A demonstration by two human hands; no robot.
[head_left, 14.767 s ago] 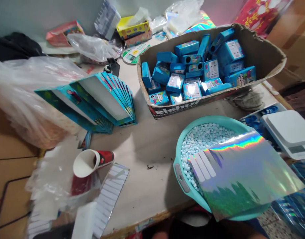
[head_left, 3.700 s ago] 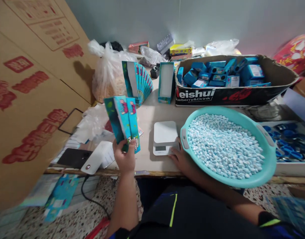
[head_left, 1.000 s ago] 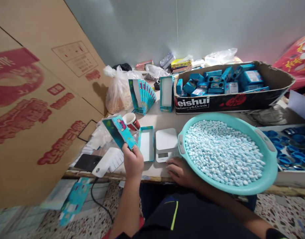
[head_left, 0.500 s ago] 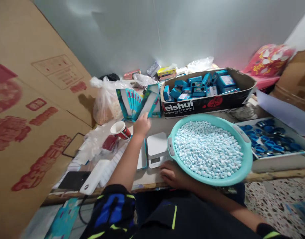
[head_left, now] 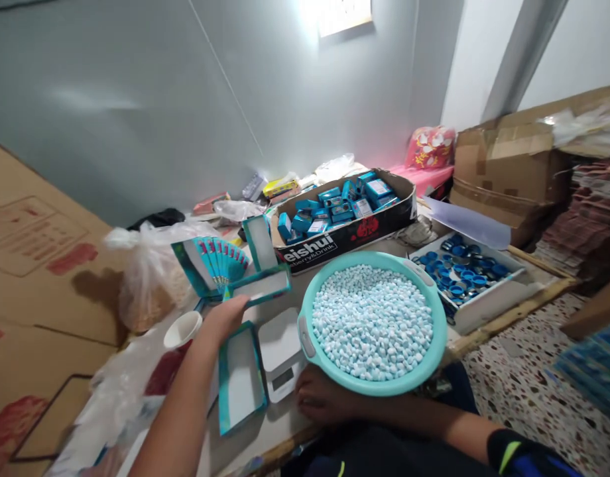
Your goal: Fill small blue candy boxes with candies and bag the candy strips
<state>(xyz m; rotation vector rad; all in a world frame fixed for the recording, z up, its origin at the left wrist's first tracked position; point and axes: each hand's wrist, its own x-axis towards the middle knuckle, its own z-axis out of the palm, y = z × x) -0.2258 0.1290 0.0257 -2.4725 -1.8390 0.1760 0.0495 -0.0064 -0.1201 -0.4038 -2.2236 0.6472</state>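
One open tray [head_left: 240,384] lies empty beside the left hand [head_left: 225,317], which grips another tray [head_left: 262,286]. No tablets [head_left: 372,321] are boxed yet; the right hand [head_left: 319,401] rests flat, holding nothing, under the basin [head_left: 305,334].

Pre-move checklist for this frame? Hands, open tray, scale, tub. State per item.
1. left hand gripping the teal tray: ok, fingers at its near end, tray lifted over the table.
2. right hand parked: ok, resting at the table edge under the tub, holding nothing.
3. open tray flat on the table: ok, empty.
4. scale top free: ok, nothing on it; reading: cannot tell.
5. Tub stable: cannot tell, it overhangs the edge.
6. paper cup upright: ok.
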